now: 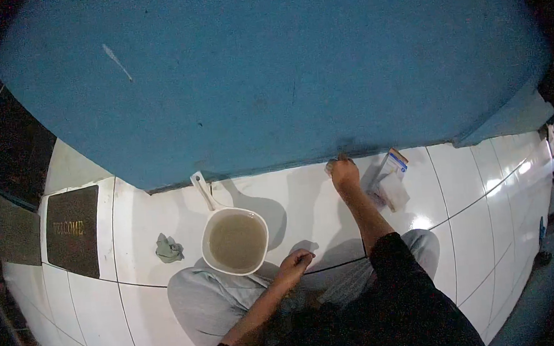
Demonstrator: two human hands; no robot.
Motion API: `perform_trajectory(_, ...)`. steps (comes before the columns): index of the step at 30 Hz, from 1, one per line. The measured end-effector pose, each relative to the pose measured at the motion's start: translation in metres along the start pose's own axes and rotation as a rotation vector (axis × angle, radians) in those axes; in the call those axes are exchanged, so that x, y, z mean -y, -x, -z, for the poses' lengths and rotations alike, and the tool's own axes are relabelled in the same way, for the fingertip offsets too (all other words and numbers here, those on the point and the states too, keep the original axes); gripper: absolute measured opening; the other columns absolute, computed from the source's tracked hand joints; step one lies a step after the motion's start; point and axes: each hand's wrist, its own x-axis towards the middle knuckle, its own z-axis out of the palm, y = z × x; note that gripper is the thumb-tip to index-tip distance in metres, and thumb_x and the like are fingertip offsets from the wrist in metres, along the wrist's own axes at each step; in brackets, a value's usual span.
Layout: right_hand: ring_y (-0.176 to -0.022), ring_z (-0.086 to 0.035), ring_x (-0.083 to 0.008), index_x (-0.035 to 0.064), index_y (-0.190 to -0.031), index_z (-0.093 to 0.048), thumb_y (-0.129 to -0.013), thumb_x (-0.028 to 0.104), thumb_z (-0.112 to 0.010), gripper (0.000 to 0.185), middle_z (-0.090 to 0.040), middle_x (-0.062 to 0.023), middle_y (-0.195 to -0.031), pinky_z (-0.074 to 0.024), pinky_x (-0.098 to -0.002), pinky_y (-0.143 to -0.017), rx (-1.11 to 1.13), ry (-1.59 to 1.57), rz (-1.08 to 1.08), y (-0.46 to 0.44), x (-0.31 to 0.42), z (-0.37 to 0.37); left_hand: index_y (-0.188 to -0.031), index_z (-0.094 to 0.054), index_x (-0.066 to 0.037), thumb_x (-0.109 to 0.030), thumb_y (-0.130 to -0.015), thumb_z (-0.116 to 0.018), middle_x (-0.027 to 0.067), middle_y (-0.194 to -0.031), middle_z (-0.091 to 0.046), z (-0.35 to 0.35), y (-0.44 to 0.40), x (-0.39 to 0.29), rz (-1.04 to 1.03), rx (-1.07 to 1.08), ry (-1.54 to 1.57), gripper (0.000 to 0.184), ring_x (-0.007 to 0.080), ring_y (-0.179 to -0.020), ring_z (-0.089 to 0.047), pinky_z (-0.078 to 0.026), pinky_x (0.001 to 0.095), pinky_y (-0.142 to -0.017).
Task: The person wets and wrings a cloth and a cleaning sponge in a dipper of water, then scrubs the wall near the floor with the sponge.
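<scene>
blue wall (270, 77); white floor tiles (317, 199) with dark seams; white dipper (205, 192) of brownish water (237, 241); grey-green cloth (168, 248); black sleeves (393, 258)

The word "WELCOME" in gold on the dark doormat (73, 233).

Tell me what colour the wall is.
The wall is blue, seen best in the head view, the only one.

On my left I see a dark doormat (72, 232) lettered WELCOME. It lies on white floor tiles (140, 215), shiny further right.
</scene>
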Motion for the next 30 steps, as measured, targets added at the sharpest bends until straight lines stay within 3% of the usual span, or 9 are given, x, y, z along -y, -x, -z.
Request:
perform_trajectory(2,-0.077,-0.057,-0.0276,0.0003,-0.083,-0.056,-0.079,0.018,-0.047,0.021,-0.058,-0.0154,-0.079,-0.0456,-0.0375,-0.067,-0.244,-0.322,-0.11,-0.009,-0.01,-0.04,-0.091,-0.058,-0.005,-0.022,-0.084,-0.051,0.0005,-0.071,-0.05,-0.001,-0.002,0.003,-0.009,0.007,-0.011,0.019,0.0089,-0.067,-0.044,-0.037,0.0234,-0.06)
perform_trajectory(4,-0.076,-0.057,-0.0276,0.0022,-0.076,-0.059,-0.075,0.019,-0.053,0.018,-0.057,-0.0147,-0.075,-0.0457,-0.0386,-0.067,-0.18,0.117,0.089,-0.013,0.013,-0.037,-0.091,-0.058,-0.005,-0.022,-0.084,-0.051,0.0007,-0.072,-0.05,-0.002,-0.004,0.007,-0.017,0.013,-0.03,0.02,0.0088,-0.068,-0.045,-0.037,0.0236,-0.061)
perform_trajectory(10,-0.072,-0.057,-0.0294,0.0066,-0.076,-0.061,-0.07,0.021,-0.059,0.016,-0.057,-0.0143,-0.083,-0.0474,-0.0375,-0.064,-0.112,0.121,0.18,-0.011,-0.01,-0.039,-0.092,-0.058,-0.005,-0.025,-0.083,-0.051,0.0015,-0.073,-0.052,0.003,0.002,-0.006,0.062,0.025,-0.028,0.023,0.009,-0.068,-0.046,-0.039,0.0241,-0.063)
perform_trajectory(12,-0.075,-0.057,-0.0282,0.006,-0.076,-0.06,-0.072,0.019,-0.056,0.014,-0.057,-0.0135,-0.084,-0.0474,-0.0366,-0.064,-0.172,-0.153,0.012,-0.018,-0.045,-0.082,-0.092,-0.058,-0.005,-0.026,-0.083,-0.051,0.0011,-0.074,-0.052,0.003,0.001,0.0,0.004,-0.01,-0.068,0.024,0.0091,-0.067,-0.046,-0.039,0.024,-0.062)
perform_trajectory(14,-0.077,-0.056,-0.0262,0.0036,-0.074,-0.058,-0.074,0.016,-0.051,0.014,-0.056,-0.0115,-0.082,-0.0467,-0.0341,-0.066,-0.058,0.032,0.034,-0.005,-0.023,-0.038,-0.092,-0.058,-0.005,-0.025,-0.084,-0.05,0.0008,-0.074,-0.052,0.003,-0.001,0.004,-0.011,-0.005,-0.058,0.024,0.0092,-0.067,-0.046,-0.038,0.0242,-0.062)
perform_trajectory(17,-0.077,-0.056,-0.0256,0.0053,-0.074,-0.059,-0.073,0.015,-0.052,0.012,-0.055,-0.0101,-0.08,-0.0461,-0.0334,-0.068,-0.199,-1.069,-0.366,-0.017,-0.034,-0.083,-0.092,-0.058,-0.005,-0.025,-0.084,-0.05,0.0001,-0.074,-0.052,-0.001,-0.002,0.005,-0.042,-0.002,-0.092,0.023,0.0092,-0.066,-0.045,-0.038,0.0241,-0.061)
perform_trajectory(19,-0.075,-0.055,-0.0265,0.0101,-0.077,-0.06,-0.07,0.018,-0.057,0.011,-0.055,-0.0093,-0.082,-0.0463,-0.0344,-0.068,-0.162,-0.054,0.038,-0.017,-0.004,-0.072,-0.092,-0.058,-0.005,-0.025,-0.084,-0.05,-0.0003,-0.074,-0.051,-0.002,-0.002,0.002,-0.063,-0.015,-0.139,0.022,0.0092,-0.066,-0.045,-0.038,0.0239,-0.06)
perform_trajectory(24,-0.079,-0.054,-0.026,0.0129,-0.078,-0.061,-0.068,0.018,-0.059,0.011,-0.056,-0.0072,-0.083,-0.0461,-0.0357,-0.067,-0.13,-0.018,0.045,-0.006,0.017,-0.034,-0.09,-0.058,-0.006,-0.022,-0.084,-0.051,-0.0016,-0.071,-0.05,0.004,0.002,-0.002,0.093,-0.019,0.017,0.019,0.0084,-0.063,-0.043,-0.036,0.0221,-0.058)
perform_trajectory(30,-0.076,-0.054,-0.0279,0.0111,-0.074,-0.061,-0.067,0.016,-0.058,0.009,-0.058,-0.0089,-0.082,-0.0463,-0.0366,-0.066,-0.241,0.005,-0.009,0.0,-0.01,-0.036,-0.09,-0.058,-0.006,-0.023,-0.084,-0.05,-0.0021,-0.067,-0.047,0.003,-0.005,0.012,0.009,0.016,0.004,0.019,0.0077,-0.06,-0.042,-0.035,0.0221,-0.054)
